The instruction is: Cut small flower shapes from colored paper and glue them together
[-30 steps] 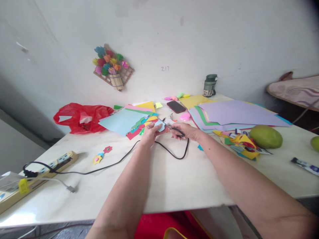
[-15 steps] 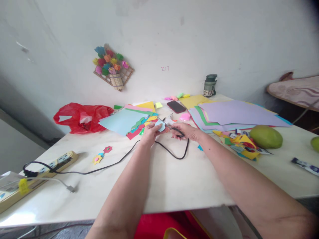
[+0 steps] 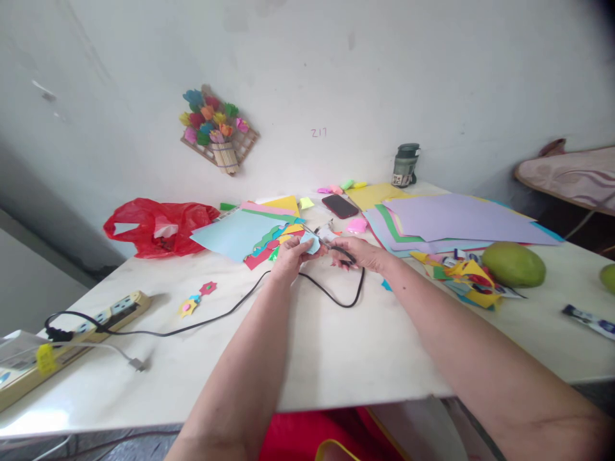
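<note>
"Entry one, left side?"

"My left hand (image 3: 288,257) — closed, thumb and fingers pinching a small piece of light-blue paper (image 3: 312,242)."

"Entry two, right side?"

"My right hand (image 3: 362,254), closed round the black handle of the scissors (image 3: 339,250). Blades slanted away and leftward, just beside the paper; whether they gaped or met, I could not tell."

"Location?"

"Both items between my hands, toward the far side of the desk (image 3: 360,352). Phone (image 3: 340,206) beyond; black cable (image 3: 163,334) looped nearer me; red paper cut-out (image 3: 208,288) well to the left."

"Handling notes?"

"Paper: light, thin and flexible, I judged, easily creased or torn — best pinched lightly at the edge, fingertips clear of the blades. Scissors: rigid, heavier than the paper, probably not slippery at the grip; best held by the handle, never by the steel."
</note>
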The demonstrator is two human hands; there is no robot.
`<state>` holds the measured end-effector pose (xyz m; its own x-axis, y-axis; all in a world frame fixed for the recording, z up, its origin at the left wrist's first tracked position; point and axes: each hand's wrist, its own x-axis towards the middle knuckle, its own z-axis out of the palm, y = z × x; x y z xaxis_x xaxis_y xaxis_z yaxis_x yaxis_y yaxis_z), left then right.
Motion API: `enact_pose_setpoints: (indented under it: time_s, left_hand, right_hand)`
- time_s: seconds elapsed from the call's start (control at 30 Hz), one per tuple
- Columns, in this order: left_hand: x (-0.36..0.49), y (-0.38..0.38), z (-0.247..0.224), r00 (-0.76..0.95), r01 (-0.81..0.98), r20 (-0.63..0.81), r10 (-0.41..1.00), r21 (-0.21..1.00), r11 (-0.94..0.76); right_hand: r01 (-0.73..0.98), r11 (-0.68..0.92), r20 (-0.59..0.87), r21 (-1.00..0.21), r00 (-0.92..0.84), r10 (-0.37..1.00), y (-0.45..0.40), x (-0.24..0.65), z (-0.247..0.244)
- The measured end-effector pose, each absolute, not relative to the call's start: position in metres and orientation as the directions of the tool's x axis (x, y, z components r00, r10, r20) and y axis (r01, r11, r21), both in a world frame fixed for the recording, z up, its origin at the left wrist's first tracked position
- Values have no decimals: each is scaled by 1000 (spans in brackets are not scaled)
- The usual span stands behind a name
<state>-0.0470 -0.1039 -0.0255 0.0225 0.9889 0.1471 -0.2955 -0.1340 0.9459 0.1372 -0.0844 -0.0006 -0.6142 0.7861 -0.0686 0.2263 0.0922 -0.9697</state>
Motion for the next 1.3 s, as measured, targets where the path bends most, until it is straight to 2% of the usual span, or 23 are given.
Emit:
enact_pose_setpoints:
  time_s: [0.17, 0.73, 1.3]
  left_hand:
    - [-49, -101, -28, -2, -265, 150, 989, 953, -145]
    - [-49, -99, -31, -26, -283, 140, 990, 949, -142]
    - [-48, -101, -28, -21, -292, 132, 991, 947, -132]
  right_hand:
    - [178, 102, -38, -979, -645, 763, -85, 138, 1]
    - [246, 153, -38, -957, -631, 775, -87, 139, 0]
    - [226, 120, -45, -967, -611, 791, -82, 137, -5]
